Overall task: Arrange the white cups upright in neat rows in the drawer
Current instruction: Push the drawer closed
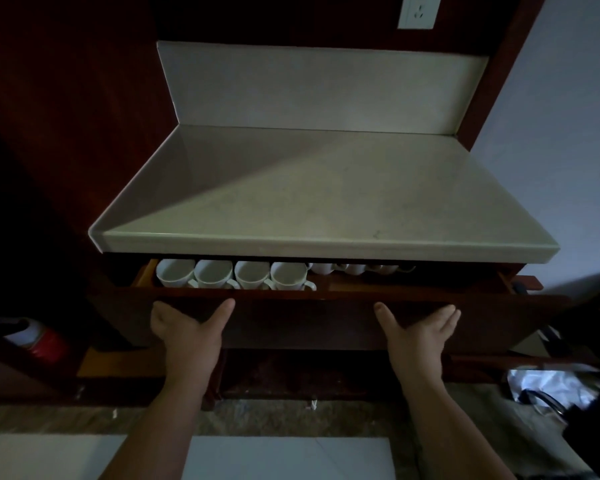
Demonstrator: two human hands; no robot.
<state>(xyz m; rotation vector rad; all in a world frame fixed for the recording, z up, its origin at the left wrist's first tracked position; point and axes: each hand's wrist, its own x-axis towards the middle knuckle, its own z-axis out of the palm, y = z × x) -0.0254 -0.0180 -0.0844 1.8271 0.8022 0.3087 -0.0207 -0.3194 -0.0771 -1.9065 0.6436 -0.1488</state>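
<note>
Under the countertop lip: the dark wooden drawer (305, 327) stands partly open, its back part hidden beneath the pale countertop (326, 188).
White cups, front row: four white cups (252, 274) stand upright, side by side and touching, in the drawer's left half; their handles point toward the drawer's right front.
White cups, farther back: more cups (354, 269) show in the drawer's rear, right of the front row, mostly hidden by the countertop edge; how they stand cannot be told.
Drawer floor: bare wood shows on the drawer's right side.
Left hand: the left hand (187, 323) lies flat on the left part of the drawer front, fingers straight, thumb spread toward the middle, holding nothing.
Right hand: the right hand (421, 327) lies flat on the right part of the drawer front, thumb spread inward, holding nothing.
Left of the drawer, lower: a red and white can (39, 341) on a dim shelf.
High above the drawer: a white wall socket (419, 10).
</note>
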